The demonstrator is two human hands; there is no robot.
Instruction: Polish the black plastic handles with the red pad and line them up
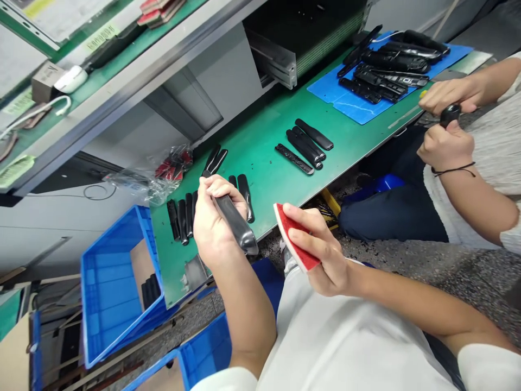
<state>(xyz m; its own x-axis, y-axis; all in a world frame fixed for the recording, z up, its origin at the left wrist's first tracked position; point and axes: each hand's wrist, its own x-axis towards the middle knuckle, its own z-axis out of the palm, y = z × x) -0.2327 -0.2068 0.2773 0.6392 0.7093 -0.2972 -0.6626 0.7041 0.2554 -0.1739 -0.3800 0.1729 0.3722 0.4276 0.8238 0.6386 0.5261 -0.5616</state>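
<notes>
My left hand (214,217) grips a long black glossy plastic part (238,225), held over the near edge of the green table (260,146). My right hand (321,250) holds a red sanding pad with a white backing (292,236), a short gap to the right of the part's end. Several similar black parts (183,214) lie in a row on the table just left of my left hand. Another small group of black parts (307,144) lies further along the table.
A co-worker's two hands (445,122) hold a black part at the right. A blue mat (345,98) carries several black parts. A blue crate (112,282) stands at the left of the table, another blue crate (203,347) below. A plastic bag (152,176) lies by the shelf.
</notes>
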